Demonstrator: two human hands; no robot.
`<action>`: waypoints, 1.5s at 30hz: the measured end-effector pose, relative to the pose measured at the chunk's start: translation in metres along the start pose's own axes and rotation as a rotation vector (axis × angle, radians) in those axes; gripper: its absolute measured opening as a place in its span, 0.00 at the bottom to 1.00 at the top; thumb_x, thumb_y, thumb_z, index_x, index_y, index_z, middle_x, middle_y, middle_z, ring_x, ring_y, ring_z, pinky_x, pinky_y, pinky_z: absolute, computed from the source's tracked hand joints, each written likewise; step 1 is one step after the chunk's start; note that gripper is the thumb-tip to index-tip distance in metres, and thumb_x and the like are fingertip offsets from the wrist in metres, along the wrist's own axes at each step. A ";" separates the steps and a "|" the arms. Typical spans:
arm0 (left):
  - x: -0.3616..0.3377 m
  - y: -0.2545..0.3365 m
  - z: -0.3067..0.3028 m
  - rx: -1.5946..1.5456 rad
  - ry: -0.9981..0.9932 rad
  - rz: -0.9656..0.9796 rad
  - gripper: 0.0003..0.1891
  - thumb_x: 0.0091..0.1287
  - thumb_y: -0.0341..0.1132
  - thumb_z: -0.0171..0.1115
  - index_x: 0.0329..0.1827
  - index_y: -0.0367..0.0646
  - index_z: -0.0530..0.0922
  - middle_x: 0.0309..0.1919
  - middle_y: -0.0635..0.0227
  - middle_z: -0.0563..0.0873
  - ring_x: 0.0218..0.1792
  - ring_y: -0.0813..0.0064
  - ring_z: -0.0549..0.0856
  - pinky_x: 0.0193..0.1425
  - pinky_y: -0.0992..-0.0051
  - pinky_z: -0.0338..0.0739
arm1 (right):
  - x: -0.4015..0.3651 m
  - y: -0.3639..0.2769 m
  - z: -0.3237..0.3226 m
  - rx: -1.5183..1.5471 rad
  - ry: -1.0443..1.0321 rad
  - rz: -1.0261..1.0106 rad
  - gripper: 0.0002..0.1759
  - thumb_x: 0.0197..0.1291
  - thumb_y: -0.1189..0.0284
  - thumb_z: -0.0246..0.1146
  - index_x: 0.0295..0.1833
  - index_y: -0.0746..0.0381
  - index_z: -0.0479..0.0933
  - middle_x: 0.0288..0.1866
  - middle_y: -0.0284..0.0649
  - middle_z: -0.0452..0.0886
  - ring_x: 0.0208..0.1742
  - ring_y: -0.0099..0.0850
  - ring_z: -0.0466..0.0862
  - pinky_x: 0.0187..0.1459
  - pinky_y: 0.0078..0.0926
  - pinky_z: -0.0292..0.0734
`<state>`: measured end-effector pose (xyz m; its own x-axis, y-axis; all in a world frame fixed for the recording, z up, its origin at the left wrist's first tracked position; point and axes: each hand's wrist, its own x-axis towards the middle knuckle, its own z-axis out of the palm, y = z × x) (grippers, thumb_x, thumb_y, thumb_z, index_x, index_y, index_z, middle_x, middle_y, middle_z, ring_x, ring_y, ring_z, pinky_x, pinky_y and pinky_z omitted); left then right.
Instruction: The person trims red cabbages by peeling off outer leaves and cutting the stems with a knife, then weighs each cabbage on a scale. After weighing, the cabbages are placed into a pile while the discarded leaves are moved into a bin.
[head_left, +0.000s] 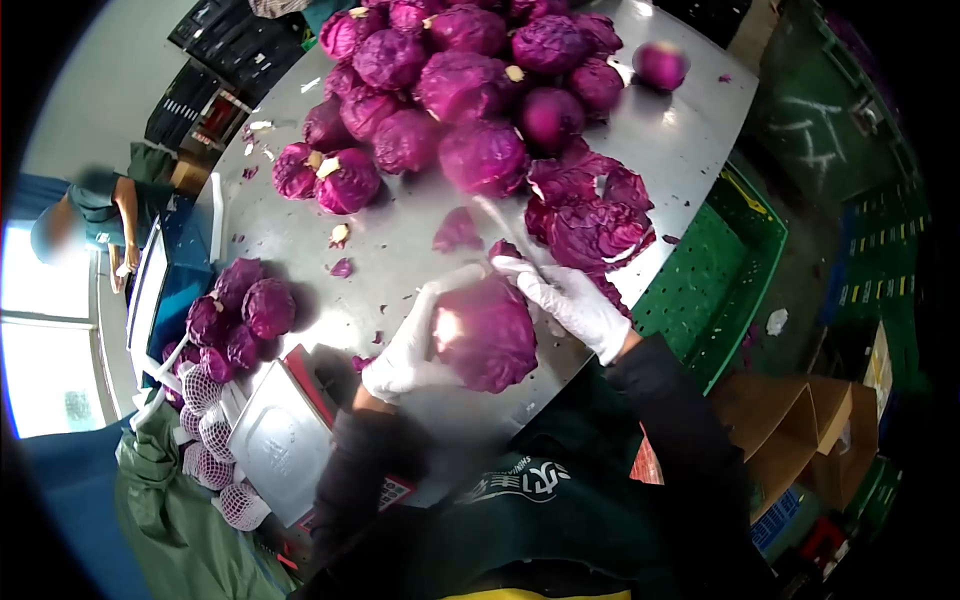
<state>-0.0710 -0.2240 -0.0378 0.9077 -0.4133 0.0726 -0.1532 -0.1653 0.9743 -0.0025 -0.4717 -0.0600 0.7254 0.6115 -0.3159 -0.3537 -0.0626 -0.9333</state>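
A red cabbage (487, 335) with a shiny outer leaf rests against the palm of my left hand (408, 345), whose gloved fingers curl around its left side. My right hand (568, 300), also in a white glove, is closed at the top right of the head, pinching a purple cabbage leaf (503, 250) between thumb and fingers. Beyond it lies a heap of loose peeled leaves (590, 205). A single torn leaf (458, 231) is on the metal table (390, 240) just past the cabbage.
Many red cabbages (465, 85) are piled at the table's far side. Netted cabbages (212, 425) and a scale with a metal plate (283, 440) stand at left. A green crate (715, 275) and cardboard box (790, 425) are at right. Another person (105, 215) works at far left.
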 end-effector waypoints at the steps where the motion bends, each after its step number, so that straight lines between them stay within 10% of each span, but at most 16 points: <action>1: 0.011 0.005 -0.002 0.020 -0.117 0.037 0.53 0.44 0.25 0.78 0.78 0.39 0.59 0.75 0.55 0.66 0.77 0.61 0.66 0.80 0.62 0.58 | 0.001 0.008 -0.001 0.068 -0.064 0.088 0.30 0.69 0.52 0.66 0.70 0.57 0.76 0.50 0.32 0.82 0.41 0.19 0.76 0.41 0.20 0.70; 4: 0.025 0.022 -0.005 0.222 -0.217 0.032 0.53 0.44 0.27 0.81 0.76 0.40 0.61 0.73 0.55 0.69 0.76 0.60 0.67 0.78 0.61 0.64 | -0.003 0.029 0.000 0.213 -0.131 0.094 0.31 0.68 0.55 0.69 0.73 0.53 0.74 0.37 0.23 0.77 0.26 0.11 0.63 0.26 0.14 0.55; 11: -0.034 -0.027 0.006 -0.387 0.185 -0.645 0.41 0.61 0.14 0.61 0.80 0.42 0.60 0.73 0.55 0.71 0.77 0.65 0.67 0.73 0.64 0.71 | -0.019 0.089 0.027 0.458 0.191 0.099 0.30 0.63 0.65 0.74 0.69 0.56 0.74 0.33 0.23 0.76 0.26 0.12 0.68 0.27 0.13 0.60; 15: -0.054 -0.034 0.034 -0.529 0.456 -0.495 0.39 0.63 0.21 0.66 0.79 0.34 0.61 0.77 0.53 0.66 0.74 0.63 0.70 0.79 0.65 0.62 | -0.027 0.099 0.048 0.332 0.257 0.030 0.31 0.62 0.71 0.73 0.68 0.63 0.71 0.61 0.36 0.77 0.57 0.23 0.78 0.54 0.20 0.77; 19: -0.042 -0.042 0.076 0.546 0.412 -0.247 0.61 0.46 0.40 0.84 0.81 0.36 0.53 0.76 0.49 0.62 0.78 0.51 0.59 0.81 0.57 0.54 | -0.033 0.090 0.037 0.008 0.338 -0.077 0.24 0.66 0.67 0.71 0.62 0.67 0.75 0.65 0.42 0.74 0.63 0.29 0.77 0.60 0.23 0.77; 20: -0.043 -0.046 0.077 0.568 0.407 -0.271 0.60 0.46 0.40 0.84 0.81 0.36 0.53 0.76 0.48 0.62 0.77 0.50 0.60 0.80 0.57 0.55 | -0.045 0.077 0.022 -0.512 0.415 -0.245 0.19 0.71 0.65 0.65 0.61 0.64 0.78 0.55 0.44 0.81 0.54 0.33 0.83 0.53 0.23 0.80; 23: -0.034 -0.029 0.079 0.595 0.370 -0.350 0.60 0.46 0.40 0.84 0.80 0.36 0.54 0.75 0.46 0.62 0.75 0.49 0.62 0.79 0.55 0.57 | -0.063 0.070 0.024 -0.528 0.501 -0.267 0.18 0.73 0.65 0.61 0.65 0.55 0.79 0.35 0.40 0.85 0.33 0.39 0.86 0.35 0.32 0.81; 28: -0.020 -0.028 0.091 0.538 0.340 -0.346 0.59 0.46 0.41 0.83 0.79 0.35 0.55 0.74 0.40 0.59 0.75 0.46 0.61 0.78 0.54 0.59 | -0.076 0.053 0.053 -0.955 0.446 -0.382 0.39 0.69 0.66 0.62 0.83 0.54 0.57 0.27 0.37 0.75 0.24 0.36 0.79 0.26 0.34 0.74; 36: -0.015 -0.025 0.103 0.685 0.382 -0.269 0.56 0.49 0.41 0.79 0.79 0.33 0.55 0.72 0.39 0.62 0.72 0.43 0.64 0.75 0.51 0.61 | -0.074 0.058 0.054 -1.112 0.417 -0.244 0.40 0.72 0.60 0.56 0.83 0.62 0.50 0.23 0.39 0.77 0.21 0.36 0.80 0.23 0.33 0.76; 45: -0.013 -0.028 0.110 0.746 0.381 -0.206 0.58 0.44 0.40 0.80 0.78 0.35 0.55 0.70 0.38 0.63 0.72 0.34 0.60 0.75 0.43 0.56 | -0.054 0.064 0.038 -1.061 0.425 -0.301 0.27 0.75 0.59 0.53 0.74 0.57 0.66 0.27 0.43 0.83 0.26 0.43 0.85 0.28 0.40 0.79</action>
<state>-0.1213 -0.3124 -0.0899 0.9943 -0.0036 0.1068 -0.0664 -0.8041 0.5908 -0.0870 -0.4785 -0.0964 0.9048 0.4147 0.0965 0.3873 -0.7074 -0.5913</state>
